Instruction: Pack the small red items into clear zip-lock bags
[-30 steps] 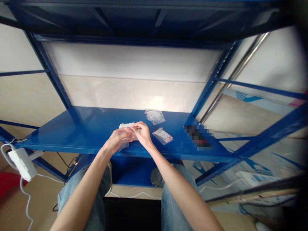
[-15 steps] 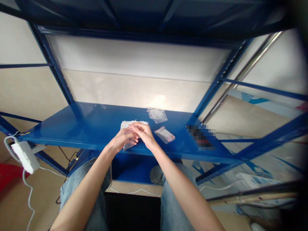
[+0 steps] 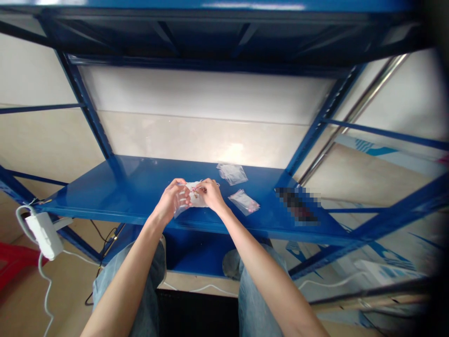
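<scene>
My left hand (image 3: pixel 171 201) and my right hand (image 3: pixel 211 194) meet over the front of a blue metal shelf (image 3: pixel 115 189). Both pinch the top of a small clear zip bag (image 3: pixel 192 197) with something pinkish-red inside. A white cloth-like piece lies under the bag, mostly hidden by the fingers. To the right of my right hand lies another small clear bag with red bits (image 3: pixel 244 201). Further back rests a small stack of empty clear bags (image 3: pixel 232 173).
A blurred-out dark object (image 3: pixel 297 206) lies at the shelf's right end. A white power adapter with its cable (image 3: pixel 44 234) hangs off the left front corner. Blue uprights (image 3: pixel 87 110) frame the shelf, with a lower shelf and my knees below.
My left hand has shifted from under my right hand to the bag's left side, so the hands now hold the bag between them. The camera has tilted slightly.
</scene>
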A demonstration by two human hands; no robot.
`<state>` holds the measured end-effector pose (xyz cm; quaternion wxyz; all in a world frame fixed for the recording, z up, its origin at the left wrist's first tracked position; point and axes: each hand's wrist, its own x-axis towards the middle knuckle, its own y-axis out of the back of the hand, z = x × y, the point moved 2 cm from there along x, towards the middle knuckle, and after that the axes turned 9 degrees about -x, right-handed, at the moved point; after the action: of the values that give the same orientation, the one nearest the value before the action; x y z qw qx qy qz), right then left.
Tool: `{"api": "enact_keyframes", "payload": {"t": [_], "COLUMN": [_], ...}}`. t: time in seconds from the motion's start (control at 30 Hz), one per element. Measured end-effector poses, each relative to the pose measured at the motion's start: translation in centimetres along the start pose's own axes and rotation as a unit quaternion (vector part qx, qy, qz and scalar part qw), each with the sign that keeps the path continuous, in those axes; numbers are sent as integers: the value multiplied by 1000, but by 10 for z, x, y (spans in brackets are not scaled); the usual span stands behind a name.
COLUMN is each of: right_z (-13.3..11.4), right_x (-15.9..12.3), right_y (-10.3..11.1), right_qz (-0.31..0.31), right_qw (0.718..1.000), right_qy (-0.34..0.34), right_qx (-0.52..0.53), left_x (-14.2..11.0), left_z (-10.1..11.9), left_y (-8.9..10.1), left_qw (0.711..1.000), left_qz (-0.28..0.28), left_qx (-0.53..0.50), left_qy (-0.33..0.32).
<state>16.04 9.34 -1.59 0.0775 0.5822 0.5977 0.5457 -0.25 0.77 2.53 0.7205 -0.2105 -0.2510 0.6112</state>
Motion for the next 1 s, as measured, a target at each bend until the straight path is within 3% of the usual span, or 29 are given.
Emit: {"api": "enact_keyframes", "payload": {"t": [0.23,0.63,0.73,0.83,0.93,1.0], "right_z": [-11,-22,-22,-22,-31,-41], "right_x": [0,17,18,15,5,-4], "right_y": [0,-19,-12,-1,12,20], "right_qz": [-19,-37,12,64,37,-11], "right_qw": [998,996,1000,975,925,912], "right_qy": [28,44,20,-29,-54,-36], "right_qx": [-48,-73,13,212,376,408], "left_x": [2,2,2,0,-3,-5], "left_z": [-9,-17,-20,-23,-26,-27], "left_y": [2,5,4,0,-6,-10], "left_qw": [999,999,998,997,995,993], "left_qz": [18,14,3,-9,-17,-18], "left_qx": [40,47,48,56,69,80], "left_qy": [-2,15,30,47,67,81]}}
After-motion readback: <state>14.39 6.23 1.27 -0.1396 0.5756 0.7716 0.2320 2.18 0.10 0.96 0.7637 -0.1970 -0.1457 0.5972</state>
